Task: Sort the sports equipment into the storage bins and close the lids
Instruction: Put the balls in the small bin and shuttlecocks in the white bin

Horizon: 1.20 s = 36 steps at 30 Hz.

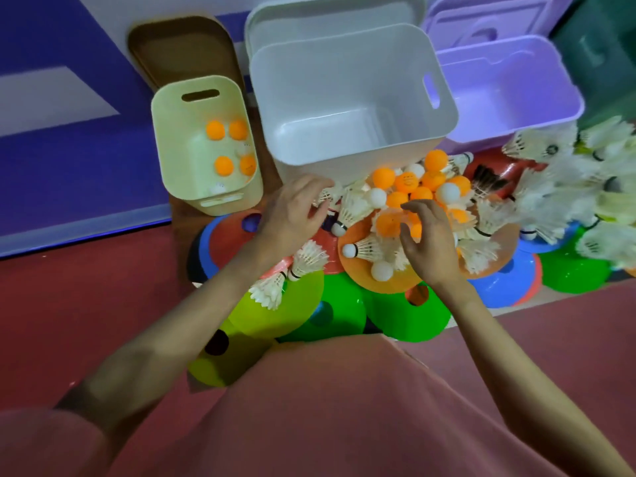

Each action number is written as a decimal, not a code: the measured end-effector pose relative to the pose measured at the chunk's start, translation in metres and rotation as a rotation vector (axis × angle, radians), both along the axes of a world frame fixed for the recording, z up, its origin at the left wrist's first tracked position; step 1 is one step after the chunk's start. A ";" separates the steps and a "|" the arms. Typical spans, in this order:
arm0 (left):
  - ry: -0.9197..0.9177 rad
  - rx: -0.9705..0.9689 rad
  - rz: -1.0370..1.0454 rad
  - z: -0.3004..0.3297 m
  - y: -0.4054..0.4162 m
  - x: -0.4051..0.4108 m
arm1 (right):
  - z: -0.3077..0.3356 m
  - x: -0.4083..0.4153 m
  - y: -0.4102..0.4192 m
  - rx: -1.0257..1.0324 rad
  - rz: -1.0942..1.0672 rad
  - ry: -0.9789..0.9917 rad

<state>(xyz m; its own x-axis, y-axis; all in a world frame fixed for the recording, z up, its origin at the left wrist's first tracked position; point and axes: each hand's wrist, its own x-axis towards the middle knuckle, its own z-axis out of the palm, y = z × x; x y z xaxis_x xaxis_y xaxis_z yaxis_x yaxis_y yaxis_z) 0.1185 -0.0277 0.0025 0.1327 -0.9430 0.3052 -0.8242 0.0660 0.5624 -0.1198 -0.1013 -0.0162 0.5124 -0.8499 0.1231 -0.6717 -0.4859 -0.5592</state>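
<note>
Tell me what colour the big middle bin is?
White; the middle bin shows best in the head view.

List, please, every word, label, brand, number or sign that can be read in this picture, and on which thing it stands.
No text is readable.
Orange table tennis ball in the pile: a dark printed mark, too blurred to read.
White table tennis ball in the cream bin: faint dots of print, too small to read.
Cream bin, front label panel: it looks blank.

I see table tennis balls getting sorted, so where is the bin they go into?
The small cream bin stands at the left of the head view, beside the big white bin, with orange balls already inside.
</note>
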 end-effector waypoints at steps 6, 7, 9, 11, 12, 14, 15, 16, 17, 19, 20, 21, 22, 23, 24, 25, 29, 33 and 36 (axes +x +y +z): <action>-0.039 0.198 -0.070 -0.010 -0.038 -0.055 | -0.009 -0.035 -0.028 -0.002 -0.030 0.049; -0.047 0.228 -0.062 -0.013 -0.045 -0.063 | -0.010 -0.038 -0.032 -0.005 -0.017 0.063; -0.070 0.290 -0.029 -0.020 -0.058 -0.076 | -0.013 -0.043 -0.039 -0.012 0.014 0.077; -0.105 0.314 0.003 -0.025 -0.066 -0.086 | -0.015 -0.046 -0.044 -0.016 0.053 0.074; -0.124 0.318 0.015 -0.028 -0.069 -0.090 | -0.016 -0.047 -0.046 -0.023 0.076 0.073; -0.165 0.333 0.043 -0.031 -0.074 -0.096 | -0.018 -0.048 -0.050 -0.033 0.116 0.084; -0.186 0.351 0.059 -0.033 -0.075 -0.098 | -0.019 -0.048 -0.051 -0.033 0.131 0.092; -0.205 0.369 0.074 -0.034 -0.077 -0.099 | -0.019 -0.047 -0.052 -0.031 0.143 0.097; -0.219 0.382 0.089 -0.035 -0.078 -0.100 | -0.020 -0.047 -0.052 -0.030 0.155 0.099; -0.236 0.397 0.104 -0.037 -0.079 -0.101 | -0.020 -0.047 -0.053 -0.035 0.177 0.103; -0.238 0.405 0.109 -0.038 -0.079 -0.101 | -0.020 -0.047 -0.054 -0.036 0.185 0.109; -0.234 0.413 0.115 -0.039 -0.079 -0.100 | -0.020 -0.047 -0.055 -0.036 0.189 0.113; -0.224 0.421 0.120 -0.040 -0.080 -0.099 | -0.021 -0.048 -0.055 -0.032 0.191 0.115; -0.218 0.427 0.124 -0.041 -0.080 -0.099 | -0.021 -0.048 -0.056 -0.029 0.190 0.115; -0.216 0.435 0.122 -0.041 -0.080 -0.098 | -0.020 -0.048 -0.056 -0.027 0.188 0.116; -0.216 0.438 0.115 -0.041 -0.080 -0.098 | -0.020 -0.048 -0.056 -0.024 0.186 0.120; -0.171 0.404 0.099 -0.039 -0.079 -0.094 | -0.017 -0.047 -0.053 -0.035 0.165 0.118; -0.046 0.283 0.052 -0.032 -0.069 -0.084 | -0.011 -0.043 -0.045 -0.051 0.116 0.070; 0.018 0.173 0.040 -0.022 -0.053 -0.071 | -0.002 -0.033 -0.034 -0.022 0.113 -0.024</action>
<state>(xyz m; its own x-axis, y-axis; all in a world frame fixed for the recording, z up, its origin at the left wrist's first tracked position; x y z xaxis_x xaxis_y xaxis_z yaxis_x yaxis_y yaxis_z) 0.0472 -0.0804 -0.0192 0.1755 -0.9750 0.1361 -0.8142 -0.0661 0.5768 -0.1525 -0.1354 -0.0185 0.6017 -0.7837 0.1542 -0.5986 -0.5703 -0.5625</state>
